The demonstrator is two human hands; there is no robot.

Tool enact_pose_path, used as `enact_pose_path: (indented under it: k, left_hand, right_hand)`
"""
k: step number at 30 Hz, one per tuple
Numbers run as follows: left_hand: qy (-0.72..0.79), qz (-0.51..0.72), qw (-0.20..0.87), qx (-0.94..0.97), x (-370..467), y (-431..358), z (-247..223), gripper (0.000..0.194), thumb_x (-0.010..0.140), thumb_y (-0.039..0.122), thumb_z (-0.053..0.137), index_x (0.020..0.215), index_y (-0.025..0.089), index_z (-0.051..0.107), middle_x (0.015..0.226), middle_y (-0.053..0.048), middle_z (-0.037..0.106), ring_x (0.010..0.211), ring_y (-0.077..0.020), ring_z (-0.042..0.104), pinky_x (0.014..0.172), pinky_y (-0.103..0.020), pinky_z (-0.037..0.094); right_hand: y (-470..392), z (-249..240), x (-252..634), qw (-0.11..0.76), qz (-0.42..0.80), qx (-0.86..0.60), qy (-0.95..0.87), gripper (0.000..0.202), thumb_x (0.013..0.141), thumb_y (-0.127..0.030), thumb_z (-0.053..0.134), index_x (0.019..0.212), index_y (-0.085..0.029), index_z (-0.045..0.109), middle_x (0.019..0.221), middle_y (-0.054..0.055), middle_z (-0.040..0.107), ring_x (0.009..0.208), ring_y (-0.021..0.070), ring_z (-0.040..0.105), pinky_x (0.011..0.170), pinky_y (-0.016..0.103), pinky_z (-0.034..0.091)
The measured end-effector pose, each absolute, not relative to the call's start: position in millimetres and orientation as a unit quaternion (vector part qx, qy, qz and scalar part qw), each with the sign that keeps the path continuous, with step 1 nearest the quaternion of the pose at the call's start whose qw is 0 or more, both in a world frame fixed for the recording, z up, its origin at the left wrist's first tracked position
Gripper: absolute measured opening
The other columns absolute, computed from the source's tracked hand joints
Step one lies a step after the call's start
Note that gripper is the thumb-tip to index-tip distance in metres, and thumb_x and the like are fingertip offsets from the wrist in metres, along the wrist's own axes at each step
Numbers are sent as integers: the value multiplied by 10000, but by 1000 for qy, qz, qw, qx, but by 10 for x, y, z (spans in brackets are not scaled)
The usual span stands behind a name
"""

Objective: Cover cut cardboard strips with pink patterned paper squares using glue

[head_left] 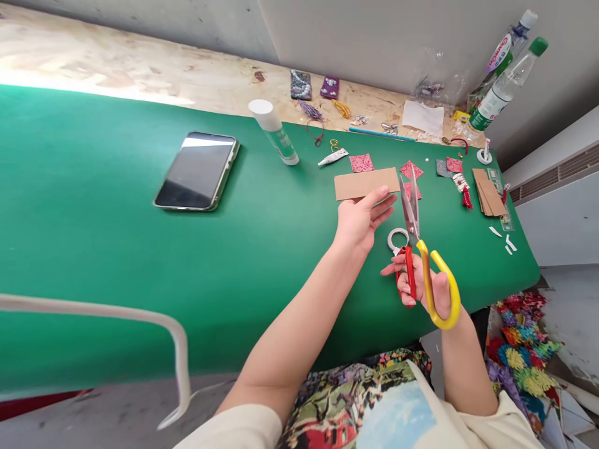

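Between the thumb and fingers of my left hand [360,221] is a strip of brown cardboard [360,184], held level above the green mat. My right hand [423,284] grips scissors [412,218] with one red and one yellow handle. Their blades point away from me, slightly parted, just right of the strip's end; whether they touch it I cannot tell. Beyond the blades lie red patterned paper pieces [411,169], and another red piece [362,163] sits behind the strip. A grey-white ring [398,239] shows beside the red handle.
A phone [196,171] lies left on the green mat [116,255], with a glue stick [276,134] standing near it. A small tube [333,156] lies behind the strip. More cardboard strips [488,192] are at right. Bottles [493,100] stand in the far corner.
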State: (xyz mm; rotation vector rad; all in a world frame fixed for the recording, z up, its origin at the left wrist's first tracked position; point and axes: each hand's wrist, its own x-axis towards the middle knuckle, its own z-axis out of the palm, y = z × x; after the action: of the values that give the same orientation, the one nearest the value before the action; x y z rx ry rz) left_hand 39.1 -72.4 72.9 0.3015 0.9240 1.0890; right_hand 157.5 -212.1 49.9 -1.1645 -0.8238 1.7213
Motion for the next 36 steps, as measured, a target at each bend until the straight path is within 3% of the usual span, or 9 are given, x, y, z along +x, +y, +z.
enact_pose_path:
  k: [8,16,23,29,36]
  left_hand:
    - [416,491,750,156,389,-745,766,226,753,105,786,939,164,672,893,-24,788,789,-168,776,942,-359,586]
    - [400,483,760,167,386,-766,743,341,628,175,864,900,170,659,863,-18,782,749,-162,761,803,-302,598]
    - [411,488,744,199,365,-779,752,360,592,264,907,862,161,691,861,-39,788,761,-164,755,811,-284,586]
    - [405,493,740,214,360,-777,728,370,577,285,919,835,160,686,880,-41,787,780,-161,748,845,-295,577]
    - [413,502,728,219,374,-778,765,402,518,286,921,806,162,669,957,-60,785,946,-218,760,908,-322,562]
  right_hand:
    - [-2142,438,1549,425,680,-502,-323,994,601,-992,609,1235,-229,547,1149,143,626,664,103,351,522,255,349]
    - [-2134,373,1597,423,665,-505,-352,946,658,-937,648,1305,-253,567,1180,126,651,673,97,418,562,258,410]
    - [-2130,363,1610,402,649,-521,-382,1026,588,-902,743,1340,-233,545,1295,160,618,740,108,459,586,263,450]
    - [-2120,337,1605,406,646,-522,-382,1002,608,-910,720,1328,-236,546,1310,156,617,711,94,440,584,261,440]
    - [-2111,388,1618,387,642,-547,-374,991,634,-895,717,1346,-226,551,1312,162,624,711,110,462,572,270,430]
